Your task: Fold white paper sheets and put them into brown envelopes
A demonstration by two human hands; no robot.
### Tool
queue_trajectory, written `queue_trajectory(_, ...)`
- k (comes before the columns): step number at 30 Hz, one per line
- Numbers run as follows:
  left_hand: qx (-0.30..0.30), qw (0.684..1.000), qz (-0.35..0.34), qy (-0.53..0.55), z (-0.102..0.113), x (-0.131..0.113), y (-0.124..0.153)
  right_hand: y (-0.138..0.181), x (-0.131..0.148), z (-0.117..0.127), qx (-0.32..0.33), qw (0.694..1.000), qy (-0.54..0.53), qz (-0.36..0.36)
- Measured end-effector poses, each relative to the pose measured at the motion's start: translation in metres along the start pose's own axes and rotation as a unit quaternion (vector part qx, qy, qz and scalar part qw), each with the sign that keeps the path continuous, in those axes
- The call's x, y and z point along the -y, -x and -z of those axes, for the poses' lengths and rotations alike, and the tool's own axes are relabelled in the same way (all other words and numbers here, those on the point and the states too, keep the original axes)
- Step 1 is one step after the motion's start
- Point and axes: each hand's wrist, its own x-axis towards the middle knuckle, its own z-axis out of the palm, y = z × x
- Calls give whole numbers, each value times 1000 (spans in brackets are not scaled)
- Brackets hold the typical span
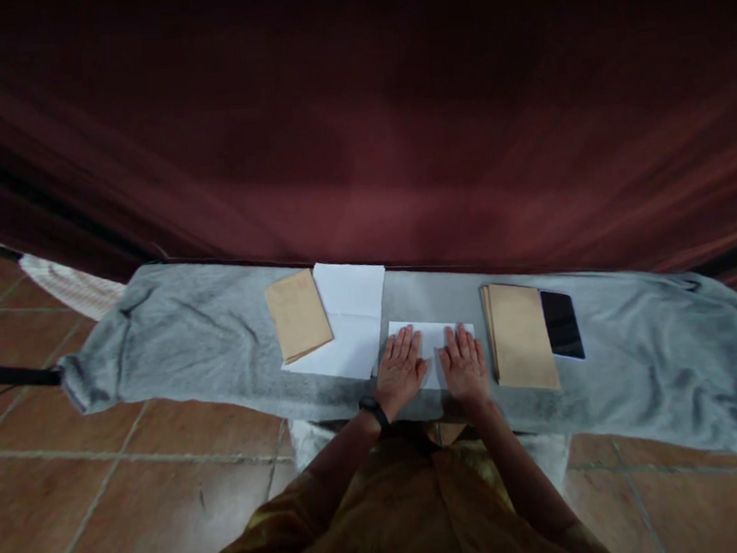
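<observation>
A white sheet of paper [431, 333], which looks folded, lies on the grey cloth directly in front of me. My left hand [400, 367] rests flat on its left part, fingers stretched forward. On its right part my right hand [464, 367] also lies flat, fingers slightly apart. Left of my left hand are larger white sheets [353, 334] with a crease across them. Brown envelopes [299, 314] overlap the left edge of those sheets. Another stack of brown envelopes [523, 336] lies just right of my right hand.
A dark-screened phone [562, 324] sits against the right envelope stack. The grey cloth [199, 334] covers a long narrow surface, rumpled at both ends. A dark red upright surface [360, 182] rises behind it. Tiled floor [123, 504] shows in front, and a black bar [12, 373] reaches the left end.
</observation>
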Motion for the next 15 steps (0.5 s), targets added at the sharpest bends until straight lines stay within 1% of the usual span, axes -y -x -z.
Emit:
queue_trajectory(3, -5, 1000, -4, -12, 4, 2, 1, 2, -2, -1, -6, 1000, 0, -1)
queue_trajectory(7, 7, 998, -69, -11, 7, 1, 0, 1, -5, 1, 2, 1000, -14, 1)
queue_trajectory(10, 24, 996, -83, 4, 5, 1, -1, -3, -3, 4, 14, 999, -46, 2)
queue_trajectory(13, 43, 995, -91, 15, 3, 2, -1, -7, 5, 5, 51, 992, -101, 55)
queue_trajectory(15, 52, 994, -93, 19, 1, 2, -2, -10, 10, 5, 75, 987, -114, 88)
